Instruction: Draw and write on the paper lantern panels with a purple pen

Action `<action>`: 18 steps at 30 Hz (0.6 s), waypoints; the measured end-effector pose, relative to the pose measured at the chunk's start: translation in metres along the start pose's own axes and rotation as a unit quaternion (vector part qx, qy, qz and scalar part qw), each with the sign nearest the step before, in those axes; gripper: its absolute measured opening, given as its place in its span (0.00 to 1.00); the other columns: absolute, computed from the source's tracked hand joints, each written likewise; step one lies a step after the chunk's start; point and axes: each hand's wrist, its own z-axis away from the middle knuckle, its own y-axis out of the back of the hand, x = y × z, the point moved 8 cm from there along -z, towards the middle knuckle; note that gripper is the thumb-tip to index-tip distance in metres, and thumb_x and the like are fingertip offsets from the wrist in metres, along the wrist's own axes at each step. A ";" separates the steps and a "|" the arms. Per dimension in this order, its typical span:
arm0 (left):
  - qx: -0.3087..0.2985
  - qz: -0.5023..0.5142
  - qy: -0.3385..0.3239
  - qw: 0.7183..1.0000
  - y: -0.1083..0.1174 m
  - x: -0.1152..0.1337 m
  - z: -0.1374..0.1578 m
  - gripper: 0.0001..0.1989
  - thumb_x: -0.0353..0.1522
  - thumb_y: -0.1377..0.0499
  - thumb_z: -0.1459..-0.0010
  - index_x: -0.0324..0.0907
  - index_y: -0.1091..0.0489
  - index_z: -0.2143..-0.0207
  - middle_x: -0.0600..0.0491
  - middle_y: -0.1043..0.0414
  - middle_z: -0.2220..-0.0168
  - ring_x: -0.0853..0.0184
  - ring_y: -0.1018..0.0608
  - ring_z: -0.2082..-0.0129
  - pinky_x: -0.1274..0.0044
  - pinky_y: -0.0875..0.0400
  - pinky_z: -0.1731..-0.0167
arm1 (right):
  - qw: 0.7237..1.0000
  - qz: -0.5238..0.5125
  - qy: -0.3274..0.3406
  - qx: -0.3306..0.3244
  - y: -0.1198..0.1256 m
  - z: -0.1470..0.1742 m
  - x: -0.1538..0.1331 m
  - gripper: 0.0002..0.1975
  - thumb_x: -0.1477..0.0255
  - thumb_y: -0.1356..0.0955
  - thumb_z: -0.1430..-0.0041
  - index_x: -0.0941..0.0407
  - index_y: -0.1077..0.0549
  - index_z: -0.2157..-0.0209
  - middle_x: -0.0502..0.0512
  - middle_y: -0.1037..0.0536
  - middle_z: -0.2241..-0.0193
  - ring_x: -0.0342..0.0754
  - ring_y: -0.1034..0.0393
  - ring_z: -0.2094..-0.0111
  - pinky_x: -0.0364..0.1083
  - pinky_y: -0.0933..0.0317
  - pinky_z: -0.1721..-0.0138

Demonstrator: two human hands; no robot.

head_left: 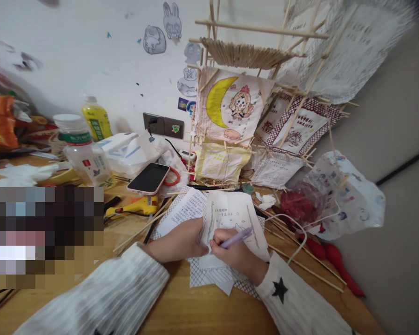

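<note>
My right hand (235, 249) grips a light purple pen (236, 237), its tip hidden behind my fingers over a sheet of white paper (230, 201). Handwritten characters, wavy side borders and line drawings mark that sheet. My left hand (181, 238) lies flat along the sheet's left edge, fingers stretched towards the right hand. Under its far side shows a page of handwriting (183, 211). More sheets with a crosshatched border (200, 278) stick out beneath the white paper.
A stick frame (258, 32) hung with drawn panels stands behind the papers. Left of them are a yellow glue gun (134, 207), a phone (149, 178) and a plastic bottle (85, 156). Thin sticks (310, 263), a white cable (302, 232) and plastic bags (356, 200) lie at right.
</note>
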 end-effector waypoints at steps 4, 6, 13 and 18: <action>-0.005 -0.008 0.003 1.000 -0.001 -0.002 -0.001 0.14 0.32 0.40 0.56 0.38 0.35 0.64 0.48 0.28 0.62 0.58 0.26 0.63 0.74 0.34 0.65 | 1.000 -0.013 -0.003 -0.008 -0.002 0.001 0.002 0.15 0.78 0.37 0.51 0.55 0.48 0.84 0.44 0.44 0.86 0.39 0.49 0.82 0.40 0.56 0.81; -0.007 -0.013 0.007 1.000 -0.001 -0.003 -0.001 0.14 0.32 0.40 0.56 0.38 0.35 0.65 0.48 0.28 0.62 0.58 0.26 0.63 0.73 0.33 0.64 | 1.000 -0.028 -0.012 0.001 0.000 0.001 0.005 0.15 0.78 0.37 0.51 0.55 0.48 0.84 0.44 0.44 0.85 0.39 0.49 0.81 0.39 0.56 0.81; -0.021 -0.011 0.008 1.000 -0.002 0.000 0.000 0.15 0.31 0.41 0.55 0.39 0.35 0.62 0.50 0.28 0.60 0.60 0.26 0.61 0.76 0.33 0.62 | 0.999 -0.028 -0.004 -0.021 -0.004 0.001 0.005 0.14 0.78 0.36 0.52 0.56 0.46 0.84 0.44 0.43 0.85 0.39 0.48 0.81 0.39 0.55 0.80; -0.022 -0.019 0.022 0.999 -0.001 -0.001 0.000 0.14 0.31 0.39 0.56 0.39 0.36 0.64 0.49 0.28 0.61 0.59 0.26 0.61 0.75 0.33 0.63 | 0.999 -0.037 -0.018 -0.013 -0.003 0.000 0.007 0.15 0.78 0.36 0.52 0.56 0.47 0.84 0.44 0.43 0.85 0.39 0.49 0.82 0.39 0.56 0.81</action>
